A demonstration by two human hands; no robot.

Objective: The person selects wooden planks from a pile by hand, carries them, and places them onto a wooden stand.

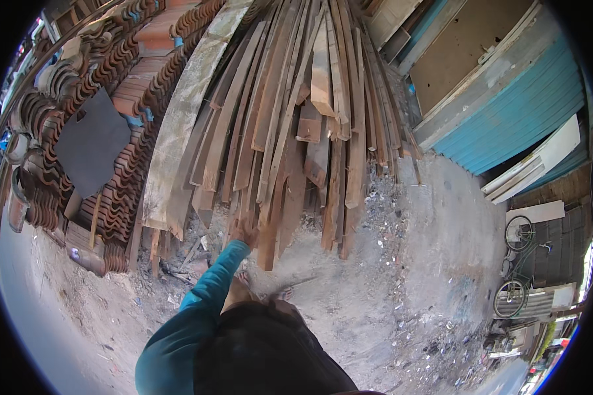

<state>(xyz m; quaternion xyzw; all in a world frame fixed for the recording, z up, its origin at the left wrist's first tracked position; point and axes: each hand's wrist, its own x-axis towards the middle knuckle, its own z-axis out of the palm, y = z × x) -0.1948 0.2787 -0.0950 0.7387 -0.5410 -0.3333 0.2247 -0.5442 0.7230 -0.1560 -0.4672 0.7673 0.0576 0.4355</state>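
Observation:
A long pile of wooden beams and planks [270, 118] lies ahead of me, its uneven ends pointing toward my feet. My left hand [245, 232], at the end of a teal sleeve, reaches down to the near ends of these timbers. It seems to touch a low beam there, just left of a longer wooden beam [268, 240] that sticks out toward me. The fingers are small and blurred, so their grip cannot be made out. No part of my right hand shows.
Stacked clay roof tiles [155, 85] stand on the left, with a dark flat sheet [93, 145] on them. A pale, weathered board [178, 145] runs beside the timber. To the right are blue corrugated sheets [507, 105] and a bicycle [515, 270]. Debris litters the dirt ground [349, 309].

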